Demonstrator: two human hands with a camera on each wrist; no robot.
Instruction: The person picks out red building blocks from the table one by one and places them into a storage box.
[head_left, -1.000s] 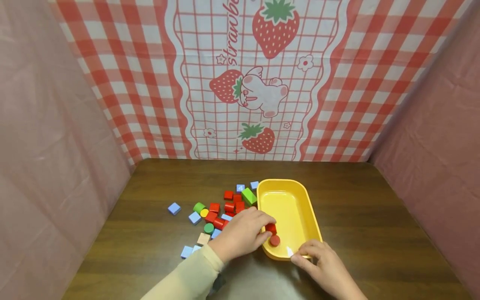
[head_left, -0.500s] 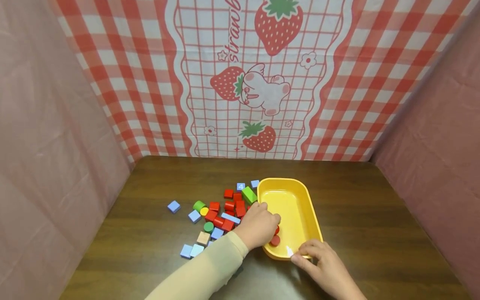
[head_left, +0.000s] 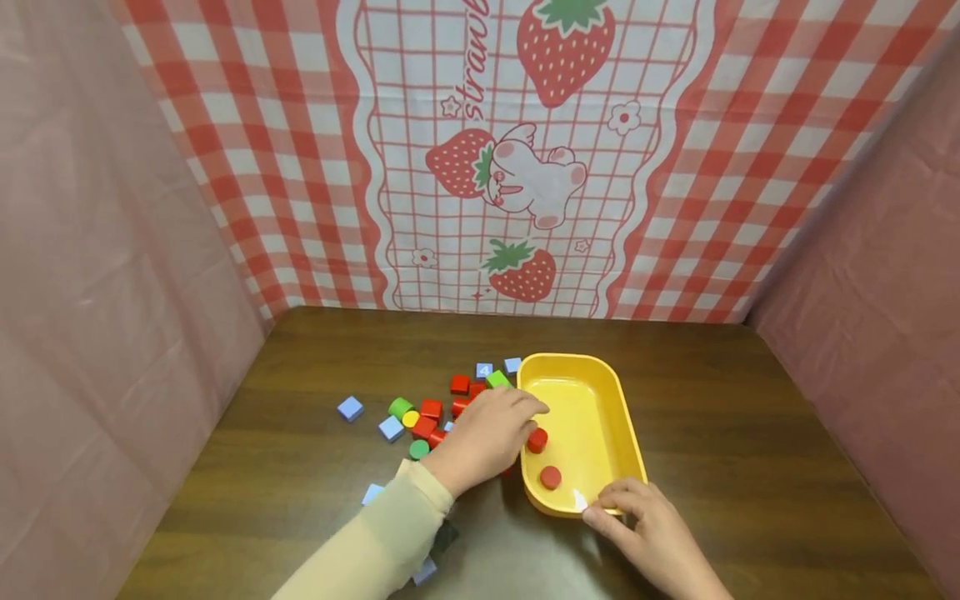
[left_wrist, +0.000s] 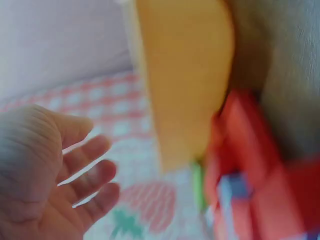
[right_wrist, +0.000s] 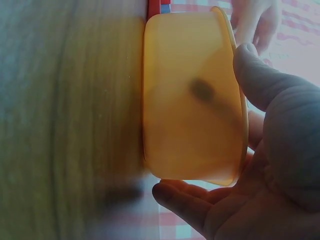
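Note:
My left hand [head_left: 491,429] hovers by the left rim of a yellow tray [head_left: 628,425], fingers loosely bent over the edge. The left wrist view shows that hand [left_wrist: 75,170] holding nothing, its fingers apart from the tray's wall [left_wrist: 187,85]. Inside the tray lie a red block [head_left: 537,440] and a red round piece [head_left: 551,477]. At the tray's front right corner, my right hand [head_left: 648,529] grips the rim. In the right wrist view its thumb [right_wrist: 255,75] lies along the rim, with fingers around the corner.
Left of the tray, several blocks lie loose on the brown table [head_left: 300,483]: red blocks [head_left: 431,409], a green cylinder [head_left: 401,407], a yellow piece [head_left: 410,419] and blue blocks [head_left: 350,408]. My left hand and sleeve [head_left: 382,542] cover part of the pile. A checked cloth [head_left: 300,167] hangs behind.
The left hand reached further right over the tray, then drew back left. The red block near its fingers now lies uncovered in the tray. My right hand keeps its grip on the rim.

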